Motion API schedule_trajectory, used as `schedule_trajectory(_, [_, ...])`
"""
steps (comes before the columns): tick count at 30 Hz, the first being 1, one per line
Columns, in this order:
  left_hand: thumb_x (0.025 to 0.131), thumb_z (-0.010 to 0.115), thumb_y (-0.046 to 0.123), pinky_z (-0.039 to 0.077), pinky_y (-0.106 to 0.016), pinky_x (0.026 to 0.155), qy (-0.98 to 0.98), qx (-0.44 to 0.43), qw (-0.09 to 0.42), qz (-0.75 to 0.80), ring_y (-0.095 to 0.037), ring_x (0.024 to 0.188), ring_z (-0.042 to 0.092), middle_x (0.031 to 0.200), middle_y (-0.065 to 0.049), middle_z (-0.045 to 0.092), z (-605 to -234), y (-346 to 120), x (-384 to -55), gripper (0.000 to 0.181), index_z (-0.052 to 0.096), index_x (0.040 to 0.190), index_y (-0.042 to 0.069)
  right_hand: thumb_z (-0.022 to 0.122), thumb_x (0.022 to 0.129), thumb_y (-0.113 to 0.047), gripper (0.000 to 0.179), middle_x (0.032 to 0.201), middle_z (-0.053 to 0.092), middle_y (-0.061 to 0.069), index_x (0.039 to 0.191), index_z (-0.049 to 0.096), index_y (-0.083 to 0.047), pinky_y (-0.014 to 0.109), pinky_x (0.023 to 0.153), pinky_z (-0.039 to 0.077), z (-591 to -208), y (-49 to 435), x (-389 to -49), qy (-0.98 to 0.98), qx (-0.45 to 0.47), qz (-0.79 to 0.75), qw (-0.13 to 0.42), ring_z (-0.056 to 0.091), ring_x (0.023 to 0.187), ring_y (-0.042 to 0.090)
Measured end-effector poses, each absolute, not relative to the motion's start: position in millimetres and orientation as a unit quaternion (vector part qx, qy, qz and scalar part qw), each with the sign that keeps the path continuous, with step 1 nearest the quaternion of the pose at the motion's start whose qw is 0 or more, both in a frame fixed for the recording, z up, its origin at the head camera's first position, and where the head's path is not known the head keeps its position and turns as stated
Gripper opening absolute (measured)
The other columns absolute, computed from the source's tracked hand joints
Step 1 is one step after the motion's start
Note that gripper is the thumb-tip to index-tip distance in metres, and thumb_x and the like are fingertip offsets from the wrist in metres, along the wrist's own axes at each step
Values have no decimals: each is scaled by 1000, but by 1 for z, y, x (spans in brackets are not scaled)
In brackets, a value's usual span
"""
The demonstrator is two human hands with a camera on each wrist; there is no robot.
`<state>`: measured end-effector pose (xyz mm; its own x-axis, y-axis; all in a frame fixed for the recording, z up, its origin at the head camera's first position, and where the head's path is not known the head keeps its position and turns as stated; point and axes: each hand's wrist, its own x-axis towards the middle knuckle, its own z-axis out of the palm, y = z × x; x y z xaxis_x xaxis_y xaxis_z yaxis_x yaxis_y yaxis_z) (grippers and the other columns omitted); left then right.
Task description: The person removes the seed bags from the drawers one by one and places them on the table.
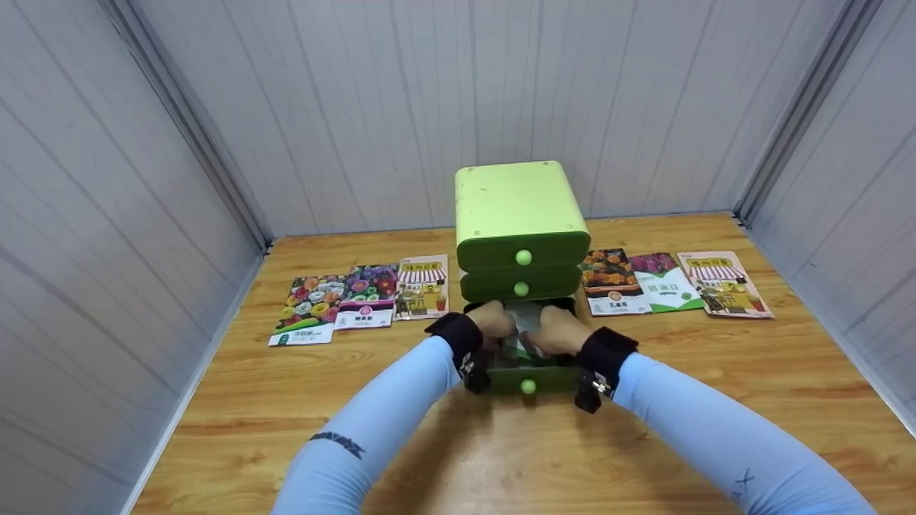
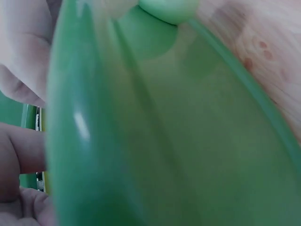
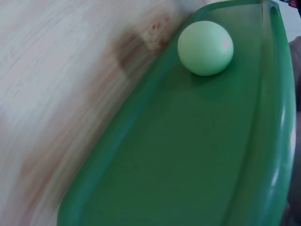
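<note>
A small cabinet with a pale green body and dark green drawers stands against the back wall. Its bottom drawer is pulled out, and both hands reach inside. Between them lies a seed packet, silvery with some green. My left hand grips the packet's left side; my right hand pinches its right side. Fingertips are partly hidden in the drawer. The drawer front covers most of the left wrist view. In the right wrist view, the round knob shows, with the hand almost wholly hidden.
Left of the cabinet lie three seed packets: mixed flowers, purple flowers and a striped awning picture. To its right are packets with orange flowers, magenta flowers and another awning. Panelled walls enclose the wooden table.
</note>
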<state>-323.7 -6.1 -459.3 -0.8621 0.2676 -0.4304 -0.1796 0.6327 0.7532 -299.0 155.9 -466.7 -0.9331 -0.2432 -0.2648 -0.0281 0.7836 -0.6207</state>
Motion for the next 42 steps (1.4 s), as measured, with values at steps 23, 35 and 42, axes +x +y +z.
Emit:
schedule_trajectory(23, [83, 50, -17, 45, -51, 103, 710, -38, 333, 620, -20, 70, 54, 112, -16, 43, -444, -24, -320, 69, 23, 145, -2, 64, 94, -14, 63, 121, 48, 18, 144, 31, 5, 34, 70, 51, -456, 166, -300, 816, 49, -530, 225, 56, 84, 21])
schedule_trajectory(35, [83, 53, -15, 54, -29, 70, 711, 3, 387, 587, -16, 69, 62, 86, -10, 60, -442, -35, -317, 28, 50, 109, -5, 63, 92, 1, 33, 92, 68, 12, 121, 49, 7, 37, 78, 59, -458, 169, -294, 669, 138, -682, 260, 70, 81, 22])
schedule_trajectory(42, [84, 58, -12, 49, -24, 59, 729, 7, 409, 549, -16, 66, 54, 83, -8, 53, -440, -41, -314, 30, 47, 111, -5, 61, 91, 5, 27, 92, 71, 14, 116, 53, 8, 39, 81, 58, -452, 160, -277, 620, 146, -729, 253, 72, 84, 24])
